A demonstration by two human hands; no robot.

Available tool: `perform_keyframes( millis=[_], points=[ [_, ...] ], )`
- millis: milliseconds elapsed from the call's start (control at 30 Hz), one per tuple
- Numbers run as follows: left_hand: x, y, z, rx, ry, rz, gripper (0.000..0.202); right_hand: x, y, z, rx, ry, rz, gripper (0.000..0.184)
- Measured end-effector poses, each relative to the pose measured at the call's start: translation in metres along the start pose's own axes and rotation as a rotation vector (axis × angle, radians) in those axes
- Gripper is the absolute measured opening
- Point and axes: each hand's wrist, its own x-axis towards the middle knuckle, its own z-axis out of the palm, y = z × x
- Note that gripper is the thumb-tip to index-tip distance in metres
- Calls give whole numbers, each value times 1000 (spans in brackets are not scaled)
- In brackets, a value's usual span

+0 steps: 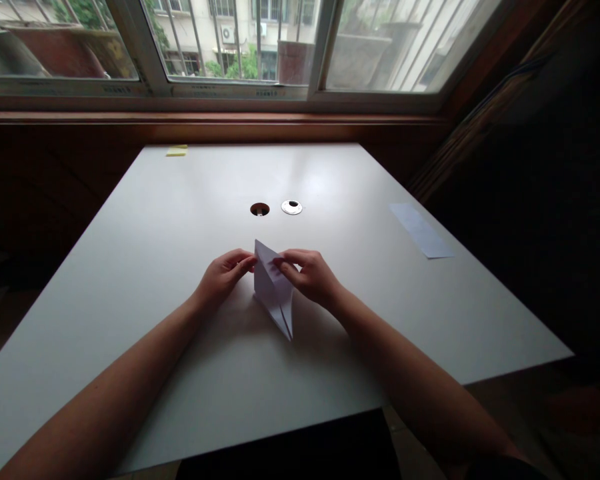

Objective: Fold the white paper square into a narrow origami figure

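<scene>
A folded sheet of white paper (273, 283) is held up between my two hands over the middle of the table. It has a pointed top corner and a split, pointed lower end toward me. My left hand (229, 269) pinches its left edge near the top between thumb and fingers. On the other side, my right hand (307, 270) grips the paper's upper right part, thumb on the near face. The fingertips behind the paper are partly hidden.
The white table (130, 280) stands below a barred window. Further back are a round cable hole (260, 209) and its loose cover (292, 207). A paper strip (421, 231) lies at the right, and yellow sticky notes (177, 151) at the far left edge.
</scene>
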Motion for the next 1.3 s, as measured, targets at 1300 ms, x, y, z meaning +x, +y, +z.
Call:
perform_keyframes(
  millis=[1300],
  points=[
    [5, 5, -9, 189, 314, -23, 48, 2, 20, 14, -193, 119, -84, 31]
  ],
)
